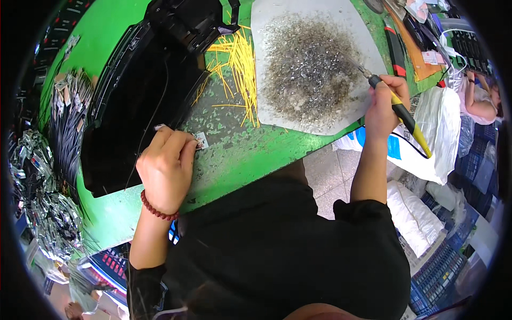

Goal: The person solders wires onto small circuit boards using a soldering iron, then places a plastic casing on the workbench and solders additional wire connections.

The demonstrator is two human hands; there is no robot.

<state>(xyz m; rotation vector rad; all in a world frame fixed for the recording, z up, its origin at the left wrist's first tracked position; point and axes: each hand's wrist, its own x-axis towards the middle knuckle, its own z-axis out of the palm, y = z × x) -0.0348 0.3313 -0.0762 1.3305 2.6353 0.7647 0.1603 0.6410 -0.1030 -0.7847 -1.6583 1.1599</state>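
My right hand (386, 103) is closed around a yellow-and-black soldering iron (406, 116). The iron's tip points at a pale sheet (277, 114) covered with grey and brown solder residue (314, 58). Its cord trails below the handle. Over the front of the green table, my left hand (167, 164) is closed, thumb against fingers. At those fingertips shows a small pale piece (201, 141) with dark and reddish spots; the fingers hide part of it. A thin dark wire (160, 93) runs up from near this hand across a large black plastic housing (120, 122).
Yellow wires (242, 69) lie loose between the housing and the sheet. Bundles of dark cables (69, 122) and silvery strips (50, 213) hang at the left edge. A red-and-black tool (395, 50) lies at the right. White sacks (440, 133) and another person (480, 101) are beyond.
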